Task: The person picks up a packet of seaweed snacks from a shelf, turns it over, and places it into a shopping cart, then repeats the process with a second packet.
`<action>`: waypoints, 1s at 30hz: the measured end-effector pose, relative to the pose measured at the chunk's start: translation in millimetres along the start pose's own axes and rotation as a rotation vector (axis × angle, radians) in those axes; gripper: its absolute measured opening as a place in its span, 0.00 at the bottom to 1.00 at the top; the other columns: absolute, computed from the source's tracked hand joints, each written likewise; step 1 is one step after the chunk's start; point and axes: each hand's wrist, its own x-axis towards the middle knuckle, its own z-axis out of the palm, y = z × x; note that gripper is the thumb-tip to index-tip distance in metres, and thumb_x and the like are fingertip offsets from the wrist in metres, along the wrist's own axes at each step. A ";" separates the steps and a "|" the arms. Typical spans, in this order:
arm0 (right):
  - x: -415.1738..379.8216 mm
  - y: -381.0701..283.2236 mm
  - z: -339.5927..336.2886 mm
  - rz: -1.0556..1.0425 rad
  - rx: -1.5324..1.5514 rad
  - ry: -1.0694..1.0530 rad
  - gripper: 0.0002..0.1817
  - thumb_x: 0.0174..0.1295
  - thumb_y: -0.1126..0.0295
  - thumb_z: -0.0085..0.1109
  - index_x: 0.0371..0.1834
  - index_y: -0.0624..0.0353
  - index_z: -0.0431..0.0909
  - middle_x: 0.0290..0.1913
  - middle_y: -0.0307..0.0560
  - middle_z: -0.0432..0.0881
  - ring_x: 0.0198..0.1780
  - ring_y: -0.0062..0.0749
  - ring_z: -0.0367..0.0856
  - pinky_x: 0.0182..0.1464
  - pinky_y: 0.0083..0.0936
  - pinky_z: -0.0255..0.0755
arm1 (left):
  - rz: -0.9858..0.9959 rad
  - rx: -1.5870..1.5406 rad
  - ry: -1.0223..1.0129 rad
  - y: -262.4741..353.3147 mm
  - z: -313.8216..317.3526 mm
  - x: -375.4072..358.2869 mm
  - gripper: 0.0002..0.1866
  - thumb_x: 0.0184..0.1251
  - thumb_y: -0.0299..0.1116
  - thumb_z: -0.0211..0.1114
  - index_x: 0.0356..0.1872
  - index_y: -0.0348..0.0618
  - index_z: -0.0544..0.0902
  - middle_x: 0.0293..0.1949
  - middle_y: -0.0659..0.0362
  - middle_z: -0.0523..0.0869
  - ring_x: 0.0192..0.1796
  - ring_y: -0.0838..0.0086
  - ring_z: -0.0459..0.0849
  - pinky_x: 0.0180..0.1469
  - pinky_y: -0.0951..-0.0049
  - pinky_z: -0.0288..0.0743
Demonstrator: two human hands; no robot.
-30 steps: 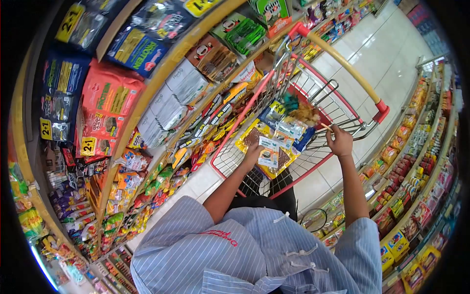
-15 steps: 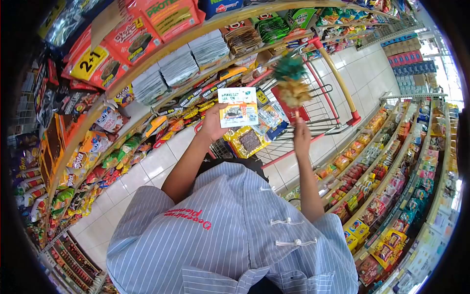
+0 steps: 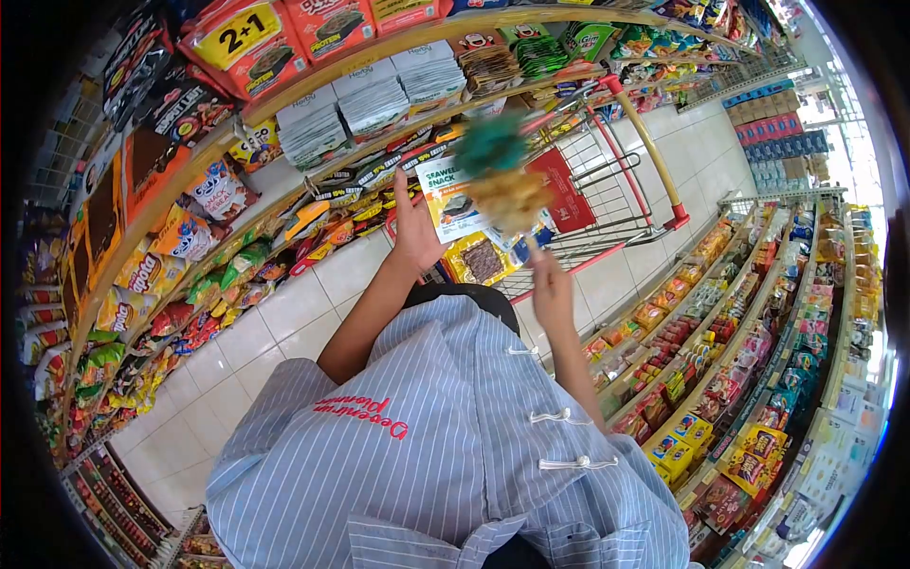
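Note:
A white seaweed snack packet (image 3: pixel 443 194) is held upright over the cart by my left hand (image 3: pixel 415 228), with fingers along its left edge. By its stick, my right hand (image 3: pixel 551 287) grips a feather duster (image 3: pixel 512 190). Its green and tan feathers are blurred and cover the packet's right part. Beneath them in the cart lie a yellow packet with a dark picture (image 3: pixel 482 260) and a blue packet, partly hidden.
The shopping cart (image 3: pixel 678 214) with a red panel (image 3: pixel 561 190) stands ahead. Shelves of snack bags (image 3: pixel 248 43) rise on the left and ahead; curved shelves of small packets (image 3: pixel 758 351) run along the right. Tiled floor (image 3: pixel 332 284) shows between.
The feather duster has moved left with my right hand, now in front of the packet. The packet has tilted and shifted slightly left. The view has turned a little.

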 end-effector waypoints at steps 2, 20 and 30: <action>-14.3 -12.5 6.8 -0.225 -0.338 -0.225 0.22 0.75 0.57 0.44 0.32 0.65 0.76 0.20 0.56 0.76 0.22 0.39 0.76 0.29 0.34 0.68 | 0.061 -0.042 -0.008 -8.7 -21.3 0.7 0.54 0.56 0.81 0.40 0.67 0.41 0.69 0.65 0.51 0.75 0.66 0.56 0.73 0.70 0.49 0.61; 34.7 -47.3 75.6 -0.102 0.437 0.034 0.06 0.62 0.70 0.66 0.35 0.60 0.80 0.22 0.27 0.69 0.21 0.08 0.58 0.22 0.14 0.50 | 0.288 0.445 0.523 12.2 -32.3 -30.9 0.17 0.67 0.44 0.59 0.47 0.43 0.78 0.49 0.52 0.82 0.56 0.70 0.80 0.55 0.59 0.76; 9.6 -44.9 31.1 0.113 0.479 -0.540 0.14 0.71 0.64 0.56 0.48 0.65 0.78 0.40 0.39 0.83 0.39 0.17 0.76 0.43 0.18 0.70 | 0.033 -0.329 -0.047 -10.4 -27.8 -19.6 0.34 0.69 0.57 0.49 0.66 0.42 0.68 0.65 0.47 0.73 0.64 0.55 0.74 0.64 0.52 0.70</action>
